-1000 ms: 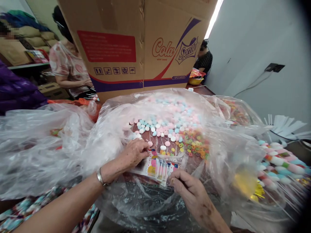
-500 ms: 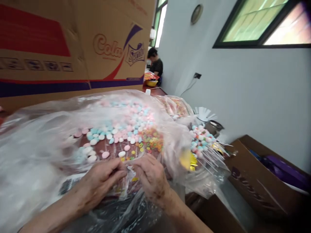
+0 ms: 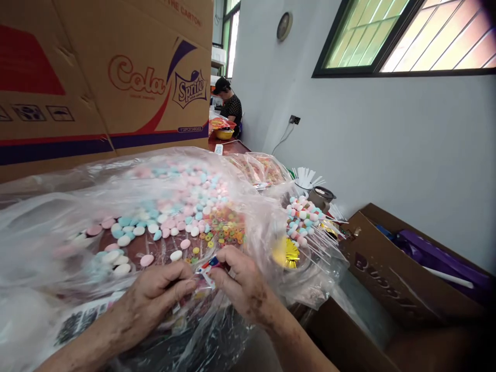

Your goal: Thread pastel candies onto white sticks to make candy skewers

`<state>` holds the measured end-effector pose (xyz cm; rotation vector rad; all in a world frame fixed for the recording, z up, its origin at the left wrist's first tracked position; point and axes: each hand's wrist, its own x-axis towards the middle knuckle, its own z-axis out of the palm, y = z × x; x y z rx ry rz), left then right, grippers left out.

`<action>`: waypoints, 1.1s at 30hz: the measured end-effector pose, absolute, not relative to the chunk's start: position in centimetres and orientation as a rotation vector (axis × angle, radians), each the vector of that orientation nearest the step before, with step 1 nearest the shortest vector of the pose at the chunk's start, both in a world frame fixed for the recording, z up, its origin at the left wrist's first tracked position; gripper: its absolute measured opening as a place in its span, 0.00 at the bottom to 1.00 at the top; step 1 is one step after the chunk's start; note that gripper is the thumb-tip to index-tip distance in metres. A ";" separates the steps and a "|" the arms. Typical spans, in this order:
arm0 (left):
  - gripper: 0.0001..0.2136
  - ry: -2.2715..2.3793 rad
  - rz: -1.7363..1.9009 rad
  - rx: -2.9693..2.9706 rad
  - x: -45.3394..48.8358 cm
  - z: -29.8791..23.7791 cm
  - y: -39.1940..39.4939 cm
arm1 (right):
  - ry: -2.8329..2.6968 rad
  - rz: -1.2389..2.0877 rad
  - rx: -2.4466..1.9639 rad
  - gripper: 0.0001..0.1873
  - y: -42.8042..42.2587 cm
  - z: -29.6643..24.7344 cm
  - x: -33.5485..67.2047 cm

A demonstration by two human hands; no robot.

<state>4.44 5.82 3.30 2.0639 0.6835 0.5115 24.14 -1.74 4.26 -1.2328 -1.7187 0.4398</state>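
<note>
Between my two hands is a small printed plastic wrapper [image 3: 207,267], white with blue and red marks; what it contains is hidden. My left hand [image 3: 165,292] pinches its left side between thumb and fingers. On the other side my right hand [image 3: 242,281] grips it, thumb against the bent index finger. Just beyond the fingers lie pastel pink, blue and white round candies [image 3: 176,255], loose on the brown table and under clear plastic sheeting [image 3: 58,217]. Small coloured ring candies [image 3: 228,232] are heaped right of them.
Candy sticks [image 3: 304,222] with white stems lie to the right, beside gold ties [image 3: 291,253]. A mug [image 3: 321,199] and white strips [image 3: 306,178] stand behind. Cartons are at back left [image 3: 135,113] and lower right [image 3: 391,268]. A person [image 3: 231,106] sits farther off.
The view has swung to the right, so the surroundings appear farther left. My hands have drawn slightly apart, and more of the wrapper's blue and red print shows between them.
</note>
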 end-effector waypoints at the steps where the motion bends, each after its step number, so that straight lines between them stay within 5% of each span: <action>1: 0.18 0.689 0.489 2.079 4.4 3.3 5.8 | -1.739 0.435 -1.214 0.10 -1.8 4.3 24.3; 15: 0.19 0.683 0.514 2.108 5.2 4.0 4.5 | -1.726 -0.133 -1.222 0.21 -2.6 4.2 26.6; 18: 0.18 0.658 0.577 2.157 4.5 3.8 4.8 | -1.528 -0.383 -1.527 0.14 -2.5 4.5 33.6; 21: 0.14 0.659 0.642 2.154 3.7 3.5 5.1 | -1.396 -0.846 -2.042 0.17 -2.5 4.6 42.9; 27: 0.15 0.675 0.577 2.097 3.1 2.9 5.2 | -1.464 -0.942 -2.267 0.09 -4.0 2.8 51.5; 33: 0.14 0.738 0.626 2.013 2.7 2.2 5.8 | -1.468 -1.045 -2.236 0.14 -5.7 2.5 51.4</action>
